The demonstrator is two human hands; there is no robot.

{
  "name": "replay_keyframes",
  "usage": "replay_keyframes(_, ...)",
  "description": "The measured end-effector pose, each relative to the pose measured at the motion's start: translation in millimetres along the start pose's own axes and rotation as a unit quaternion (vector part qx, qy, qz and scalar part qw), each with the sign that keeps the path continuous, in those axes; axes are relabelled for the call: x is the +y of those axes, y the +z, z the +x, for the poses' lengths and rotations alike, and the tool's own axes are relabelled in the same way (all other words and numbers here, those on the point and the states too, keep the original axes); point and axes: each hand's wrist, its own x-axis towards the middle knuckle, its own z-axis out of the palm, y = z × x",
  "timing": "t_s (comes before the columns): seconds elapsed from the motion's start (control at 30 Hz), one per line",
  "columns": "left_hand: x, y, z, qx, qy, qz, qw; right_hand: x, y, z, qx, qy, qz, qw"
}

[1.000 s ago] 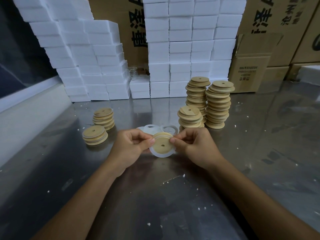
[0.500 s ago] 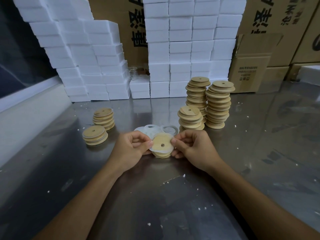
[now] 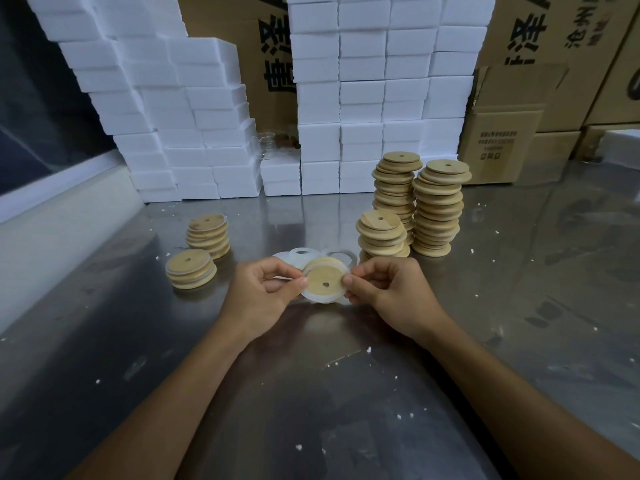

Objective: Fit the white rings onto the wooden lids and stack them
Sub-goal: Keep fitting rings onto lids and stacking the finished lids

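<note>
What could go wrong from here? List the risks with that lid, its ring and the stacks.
1. The thin white ring sits unevenly round the round wooden lid pinched by the left hand and right hand; it may seat crooked or slip off.
2. The two tall wooden lid stacks lean unevenly close behind the right hand; a bump might topple them.

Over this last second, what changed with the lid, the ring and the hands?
The wooden lid was tipped from facing the camera to a flatter tilt and back up again, the white ring riding around it. Both hands dipped slightly, then rose. The left hand and right hand kept their pinch grip on opposite edges. The lid stacks and loose rings on the table stayed put.
</note>
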Motion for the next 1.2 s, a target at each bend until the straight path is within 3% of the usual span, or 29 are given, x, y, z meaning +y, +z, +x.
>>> replay_keyframes(0.13,-0.2,-2.9,1.2,-0.017,-0.006,-0.005,1.000,-0.4,-0.3,-0.7,-0.004,0.000,-0.013,1.000)
replay_keyframes(0.23,-0.2,-1.2,-0.3,-0.018,0.010,0.014,1.000,-1.6,2.2,-2.0,0.017,-0.045,-0.100,0.994)
replay_keyframes(0.4,6.6,6.7,-3.2,0.003,0.104,0.054,0.993,-15.7,2.1,-3.5,0.012,-0.212,-0.263,0.941)
replay_keyframes(0.57,12.5,10.9,-7.1,0.001,0.189,0.127,0.974,-22.6,5.9,-3.0,-0.017,-0.276,-0.334,0.901)
replay_keyframes(0.8,7.4,11.9,-5.0,0.025,0.150,0.115,0.982,-13.9,4.9,-3.0,-0.002,-0.228,-0.315,0.921)
replay_keyframes(1.2,4.7,10.6,-2.3,0.014,0.053,-0.011,0.998,-0.6,3.7,4.0,0.024,-0.050,-0.139,0.989)
